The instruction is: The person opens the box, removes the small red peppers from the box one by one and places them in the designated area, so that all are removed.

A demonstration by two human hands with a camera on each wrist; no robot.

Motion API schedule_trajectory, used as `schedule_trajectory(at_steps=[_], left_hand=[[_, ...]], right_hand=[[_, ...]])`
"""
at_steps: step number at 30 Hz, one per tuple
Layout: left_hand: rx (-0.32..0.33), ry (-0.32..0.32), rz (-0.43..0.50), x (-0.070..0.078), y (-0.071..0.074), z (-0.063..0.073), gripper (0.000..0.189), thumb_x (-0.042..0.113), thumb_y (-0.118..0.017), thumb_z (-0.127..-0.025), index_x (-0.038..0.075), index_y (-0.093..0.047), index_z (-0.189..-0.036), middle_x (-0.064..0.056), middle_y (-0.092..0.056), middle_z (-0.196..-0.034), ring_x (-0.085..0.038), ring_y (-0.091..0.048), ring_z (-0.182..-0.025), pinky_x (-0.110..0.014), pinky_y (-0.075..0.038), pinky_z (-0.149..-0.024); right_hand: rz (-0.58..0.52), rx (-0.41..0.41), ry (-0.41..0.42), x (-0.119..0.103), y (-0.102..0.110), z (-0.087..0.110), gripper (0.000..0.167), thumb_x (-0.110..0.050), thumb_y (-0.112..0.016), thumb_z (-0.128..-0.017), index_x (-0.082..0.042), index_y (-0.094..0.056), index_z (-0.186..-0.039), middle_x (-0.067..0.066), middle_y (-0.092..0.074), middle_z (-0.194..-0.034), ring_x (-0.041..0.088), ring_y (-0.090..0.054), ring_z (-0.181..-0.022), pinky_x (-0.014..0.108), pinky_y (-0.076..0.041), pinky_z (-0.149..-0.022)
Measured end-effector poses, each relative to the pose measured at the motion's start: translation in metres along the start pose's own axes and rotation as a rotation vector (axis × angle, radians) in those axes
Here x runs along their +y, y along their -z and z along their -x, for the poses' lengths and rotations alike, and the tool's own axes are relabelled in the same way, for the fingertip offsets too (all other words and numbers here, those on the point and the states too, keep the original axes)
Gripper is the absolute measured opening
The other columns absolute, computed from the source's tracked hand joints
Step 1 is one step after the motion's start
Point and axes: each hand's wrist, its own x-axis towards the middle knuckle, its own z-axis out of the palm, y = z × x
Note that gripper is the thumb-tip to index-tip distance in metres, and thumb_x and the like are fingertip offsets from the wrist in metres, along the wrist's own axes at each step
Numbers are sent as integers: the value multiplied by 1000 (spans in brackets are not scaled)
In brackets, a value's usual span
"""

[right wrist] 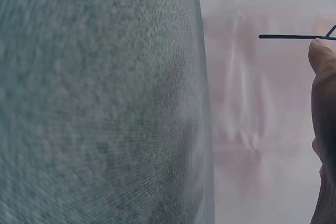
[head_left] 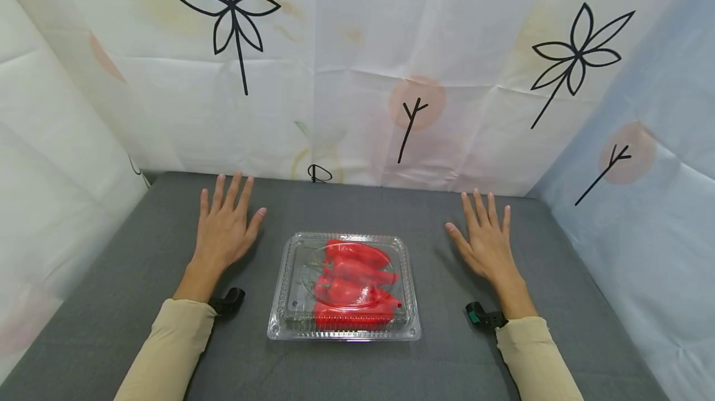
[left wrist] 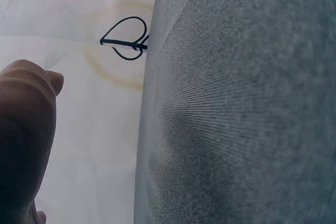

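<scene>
A clear plastic clamshell box [head_left: 289,277] sits in the middle of the grey table, its lid down. Several red peppers [head_left: 357,292] lie inside it, seen through the lid. To the left of the box is my left hand [head_left: 223,230], palm down with straight, spread fingers and nothing in it. On the other side, my right hand [head_left: 485,243] has its fingers spread in the same way and holds nothing. Each hand stays apart from the box. The wrist views show only part of the left hand [left wrist: 26,124] and the right hand [right wrist: 325,98], with no box in sight.
The grey cloth-covered table [head_left: 346,370] ends at a white printed curtain [head_left: 357,28] at the back. More fabric hangs along the left side [head_left: 50,140] and the right side [head_left: 665,215]. A black wrist camera [head_left: 229,301] is strapped on the left wrist, another camera [head_left: 485,315] on the right.
</scene>
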Motion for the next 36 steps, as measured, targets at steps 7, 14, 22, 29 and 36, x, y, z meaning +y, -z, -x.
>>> schedule_trajectory(at_steps=[7, 14, 22, 29, 36], left_hand=[[17, -4, 15, 4, 2, 1, 70, 36, -54, -104, 6, -25, -161, -20, -19, -166, -40, -6, -154, -63, -6, -120], [44, -44, 245, 3, -2, 4, 66, 29, -60, -102, 2, -34, -157, -25, -33, -158, -48, -30, -144, -66, -26, -113], [-41, -4, 572, 6, -10, 8, 60, 24, -67, -100, 6, -44, -153, -25, -50, -146, -48, -54, -122, -66, -45, -95], [-254, -54, 905, 1, -10, 8, 51, 10, -72, -96, 3, -56, -143, -16, -64, -135, -31, -63, -117, -38, -55, -93], [-449, -93, 1104, -2, -10, 9, 50, 4, -73, -93, -6, -56, -140, -19, -67, -129, -18, -67, -112, -29, -56, -91]], right_hand=[[-14, -5, 3, -4, 3, 2, 79, -58, -41, -105, -12, -15, -164, 17, -11, -169, 33, 7, -155, 64, 9, -118], [-99, -13, 39, -11, 4, 4, 75, -53, -45, -106, -8, -24, -161, 22, -22, -165, 42, -10, -153, 63, 2, -119], [-302, -117, 16, -29, 12, 7, 70, -43, -53, -105, -13, -25, -162, 25, -25, -163, 46, -19, -150, 69, -16, -115], [-389, -171, 44, -45, 20, 10, 64, -38, -55, -105, -13, -32, -160, 20, -40, -156, 43, -33, -144, 68, -29, -109], [-468, -192, 103, -58, 22, 12, 61, -31, -62, -103, -11, -39, -156, 16, -55, -143, 40, -46, -134, 65, -41, -103]])
